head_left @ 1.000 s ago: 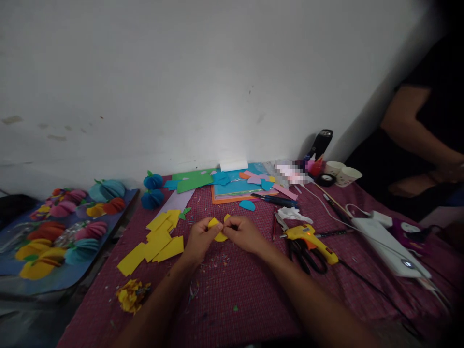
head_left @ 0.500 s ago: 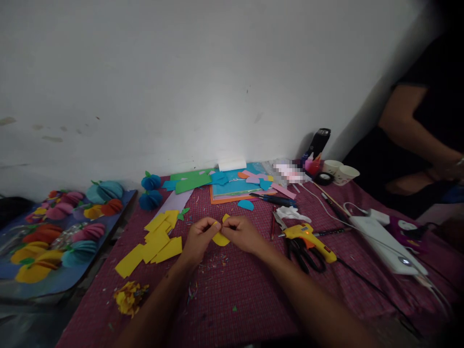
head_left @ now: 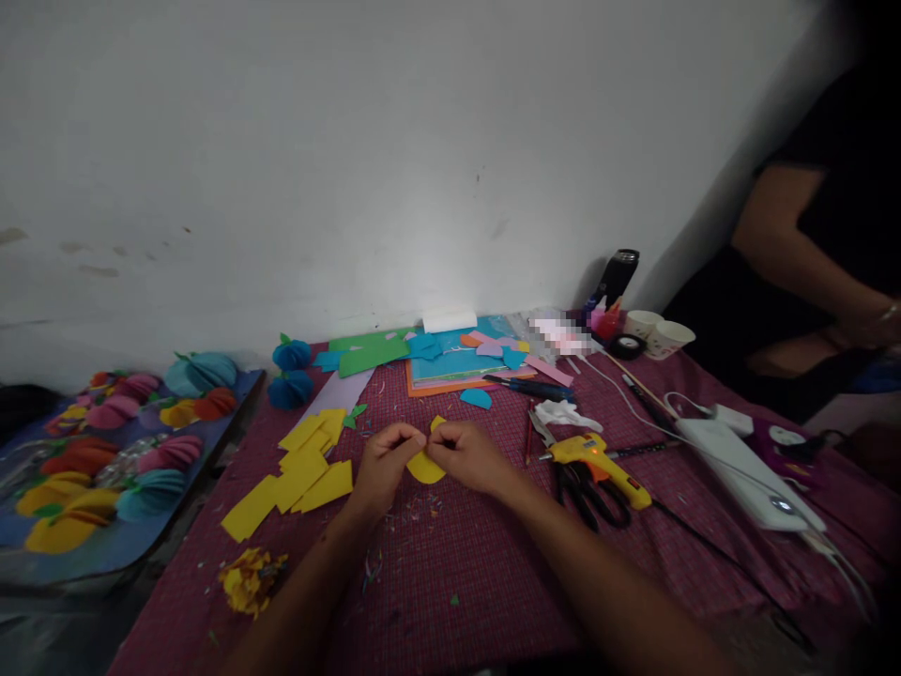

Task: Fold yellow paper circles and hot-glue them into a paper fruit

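Both my hands meet at the middle of the table over a small yellow paper piece [head_left: 426, 467]. My left hand [head_left: 384, 464] pinches its left edge and my right hand [head_left: 467, 454] pinches its right edge. The piece is rounded at the bottom and folded between my fingertips, just above the pink checked tablecloth [head_left: 465, 554]. A loose pile of yellow paper squares [head_left: 299, 469] lies just left of my left hand.
A yellow glue gun [head_left: 598, 462] lies on black scissors [head_left: 587, 498] right of my right hand. Coloured paper sheets [head_left: 450, 361] sit at the back. A board of paper fruits [head_left: 105, 460] is at left. Another person's arm [head_left: 809, 263] is at far right, with paper cups [head_left: 662, 333] nearby.
My fingers have closed together on the yellow piece, folding it tighter. The view has drifted slightly; nothing else moved.
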`<state>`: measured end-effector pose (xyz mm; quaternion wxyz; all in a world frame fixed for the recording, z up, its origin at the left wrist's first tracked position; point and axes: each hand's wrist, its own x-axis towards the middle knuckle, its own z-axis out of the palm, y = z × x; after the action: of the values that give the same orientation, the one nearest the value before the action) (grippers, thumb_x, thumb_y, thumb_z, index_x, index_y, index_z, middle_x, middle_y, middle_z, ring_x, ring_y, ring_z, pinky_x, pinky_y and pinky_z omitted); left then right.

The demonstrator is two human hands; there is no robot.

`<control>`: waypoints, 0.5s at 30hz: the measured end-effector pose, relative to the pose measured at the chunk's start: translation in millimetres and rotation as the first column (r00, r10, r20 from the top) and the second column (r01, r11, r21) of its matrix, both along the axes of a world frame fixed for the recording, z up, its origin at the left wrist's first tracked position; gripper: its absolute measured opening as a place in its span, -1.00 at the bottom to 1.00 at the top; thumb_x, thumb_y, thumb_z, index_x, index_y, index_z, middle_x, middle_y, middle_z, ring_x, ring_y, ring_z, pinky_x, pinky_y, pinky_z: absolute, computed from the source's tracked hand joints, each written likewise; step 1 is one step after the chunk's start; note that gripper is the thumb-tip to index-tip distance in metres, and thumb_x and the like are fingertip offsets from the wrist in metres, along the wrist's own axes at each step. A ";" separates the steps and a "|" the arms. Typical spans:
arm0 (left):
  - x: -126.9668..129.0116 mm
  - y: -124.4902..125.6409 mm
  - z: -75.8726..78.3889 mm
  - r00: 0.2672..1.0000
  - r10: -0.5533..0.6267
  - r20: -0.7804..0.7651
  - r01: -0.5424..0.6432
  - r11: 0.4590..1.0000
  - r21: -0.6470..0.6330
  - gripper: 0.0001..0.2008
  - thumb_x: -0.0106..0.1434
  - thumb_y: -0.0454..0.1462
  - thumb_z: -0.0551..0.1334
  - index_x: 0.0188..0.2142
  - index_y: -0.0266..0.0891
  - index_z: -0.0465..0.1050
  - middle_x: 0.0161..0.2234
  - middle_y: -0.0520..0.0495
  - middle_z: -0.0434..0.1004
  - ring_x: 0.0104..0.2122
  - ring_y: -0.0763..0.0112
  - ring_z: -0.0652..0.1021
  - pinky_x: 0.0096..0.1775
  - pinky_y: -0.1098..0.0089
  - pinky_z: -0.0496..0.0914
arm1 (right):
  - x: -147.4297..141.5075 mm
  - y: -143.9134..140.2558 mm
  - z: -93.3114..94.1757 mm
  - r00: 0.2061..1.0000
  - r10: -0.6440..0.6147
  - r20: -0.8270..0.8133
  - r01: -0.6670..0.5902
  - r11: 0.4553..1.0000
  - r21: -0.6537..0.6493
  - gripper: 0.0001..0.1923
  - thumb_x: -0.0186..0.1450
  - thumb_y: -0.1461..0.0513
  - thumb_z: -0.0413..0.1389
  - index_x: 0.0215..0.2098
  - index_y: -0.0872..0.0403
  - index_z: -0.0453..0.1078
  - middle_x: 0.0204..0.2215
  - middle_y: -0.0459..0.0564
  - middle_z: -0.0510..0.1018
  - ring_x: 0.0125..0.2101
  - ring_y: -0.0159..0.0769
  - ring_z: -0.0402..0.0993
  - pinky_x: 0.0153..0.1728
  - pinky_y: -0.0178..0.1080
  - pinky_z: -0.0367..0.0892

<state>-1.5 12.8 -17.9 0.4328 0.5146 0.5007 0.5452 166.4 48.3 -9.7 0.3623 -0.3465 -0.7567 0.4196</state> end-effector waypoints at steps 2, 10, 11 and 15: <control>0.8 0.5 -0.8 1.000 0.002 0.005 -0.002 1.000 0.005 -0.83 0.17 -0.18 0.35 -0.43 -0.25 0.52 -0.45 0.05 0.47 -0.39 0.44 0.41 -0.31 0.47 0.28 | -0.2 0.1 0.1 1.000 -0.020 0.002 0.020 1.000 -0.010 -0.75 0.25 0.24 0.06 -0.59 0.10 0.30 -0.62 -0.19 0.31 -0.55 -0.47 0.20 -0.50 -0.38 0.06; 2.1 0.4 2.1 0.999 0.016 0.028 -0.016 1.000 -0.006 -0.81 0.17 -0.16 0.36 -0.38 -0.25 0.52 -0.43 0.06 0.48 -0.40 0.46 0.42 -0.32 0.49 0.29 | -1.1 -0.1 2.7 0.999 -0.032 -0.032 0.032 0.999 0.010 -0.76 0.23 0.26 0.06 -0.60 0.10 0.28 -0.61 -0.18 0.32 -0.53 -0.46 0.21 -0.47 -0.38 0.08; 1.7 0.4 2.3 1.000 0.017 0.017 -0.016 1.000 -0.005 -0.82 0.17 -0.16 0.36 -0.39 -0.25 0.52 -0.44 0.06 0.48 -0.40 0.46 0.41 -0.33 0.49 0.28 | -1.0 0.0 1.8 0.999 -0.026 -0.029 0.026 1.000 0.010 -0.78 0.22 0.26 0.06 -0.59 0.10 0.30 -0.60 -0.18 0.33 -0.53 -0.46 0.22 -0.47 -0.39 0.08; 0.5 0.6 1.9 0.999 0.016 -0.035 -0.016 1.000 0.013 -0.83 0.18 -0.17 0.35 -0.40 -0.25 0.52 -0.44 0.05 0.47 -0.39 0.45 0.41 -0.32 0.48 0.29 | -0.4 0.4 -1.9 1.000 -0.016 -0.011 0.016 1.000 0.004 -0.81 0.22 0.28 0.07 -0.56 0.10 0.34 -0.60 -0.19 0.35 -0.53 -0.47 0.24 -0.48 -0.39 0.08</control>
<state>-1.0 13.5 -16.1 0.4162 0.5229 0.5088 0.5428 166.0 48.6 -11.6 0.3706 -0.3496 -0.7528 0.4168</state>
